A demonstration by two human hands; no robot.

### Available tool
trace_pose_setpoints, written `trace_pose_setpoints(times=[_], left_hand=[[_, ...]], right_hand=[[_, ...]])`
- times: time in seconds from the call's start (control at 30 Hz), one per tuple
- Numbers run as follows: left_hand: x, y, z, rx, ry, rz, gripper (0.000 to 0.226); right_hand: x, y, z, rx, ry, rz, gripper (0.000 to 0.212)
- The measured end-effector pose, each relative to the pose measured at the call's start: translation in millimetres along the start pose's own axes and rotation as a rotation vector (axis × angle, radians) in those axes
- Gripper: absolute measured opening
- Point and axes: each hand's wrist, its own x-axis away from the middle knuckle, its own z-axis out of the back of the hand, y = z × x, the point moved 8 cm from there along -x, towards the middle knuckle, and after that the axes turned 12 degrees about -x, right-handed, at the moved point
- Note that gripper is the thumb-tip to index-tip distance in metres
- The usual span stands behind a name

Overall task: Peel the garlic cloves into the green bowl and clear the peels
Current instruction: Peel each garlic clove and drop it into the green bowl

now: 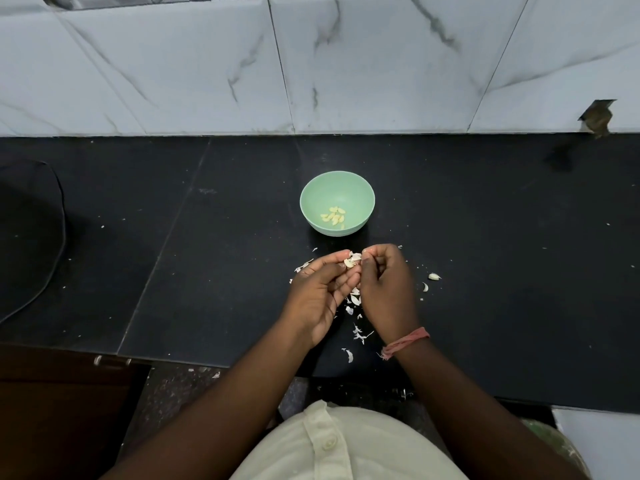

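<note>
Papery garlic clove (351, 262) pinched between left hand (320, 296) and right hand (386, 289).

- Green bowl (337, 188), pale mint, centre of frame
- Peeled cloves (334, 215) inside it, pale yellow
- Peels (356, 299), white
- Counter (207, 271), black
- Wall tiles (173, 64), white, grey-veined
- Wrist thread (405, 342), pink

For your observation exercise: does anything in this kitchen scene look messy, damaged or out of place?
Garlic peels lie scattered on the black counter under the hands, not yet cleared. The wall tile at right has a broken, chipped hole at its lower edge.
</note>
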Motion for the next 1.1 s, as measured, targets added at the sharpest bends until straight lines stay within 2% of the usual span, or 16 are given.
trace_pose_setpoints(times=[0.13,0.3,0.37,0.5,0.63,0.7,0.8,0.87,0.97,1.07,1.1], left_hand=[[0,-2,2,0.054,0.004,0.046,0.021],[-1,-4,7,0.000,0.049,0.038,0.022],[-1,-5,9,-0.034,0.069,0.036,0.021],[-1,-6,12,-0.110,0.071,0.045,0.021],[1,-9,19,-0.096,0.058,0.090,0.028],[2,-9,20,-0.084,0.048,0.098,0.029],[3,-8,18,-0.070,0.045,0.099,0.028],[4,-7,19,-0.072,0.044,0.097,0.027],[6,-5,22,-0.042,0.054,0.086,0.025],[5,-5,26,-0.005,0.068,0.078,0.024],[6,-5,26,0.005,0.071,0.074,0.024]], right_hand=[[0,1,5,-0.058,0.021,-0.016,0.010],[1,0,5,0.023,-0.010,-0.003,0.025],[3,1,0,0.067,-0.067,0.020,0.024],[8,-5,-11,0.143,-0.190,0.181,0.017],[-1,2,-11,0.099,-0.216,0.109,0.018],[-3,1,-11,0.154,-0.227,0.144,0.016],[0,-2,-11,0.274,-0.199,0.221,0.015],[1,2,-11,0.327,-0.169,0.198,0.017],[2,1,-12,0.361,-0.194,0.196,0.030],[5,-15,-11,0.385,-0.151,0.272,0.014],[5,-20,-9,0.397,-0.112,0.289,0.024]])
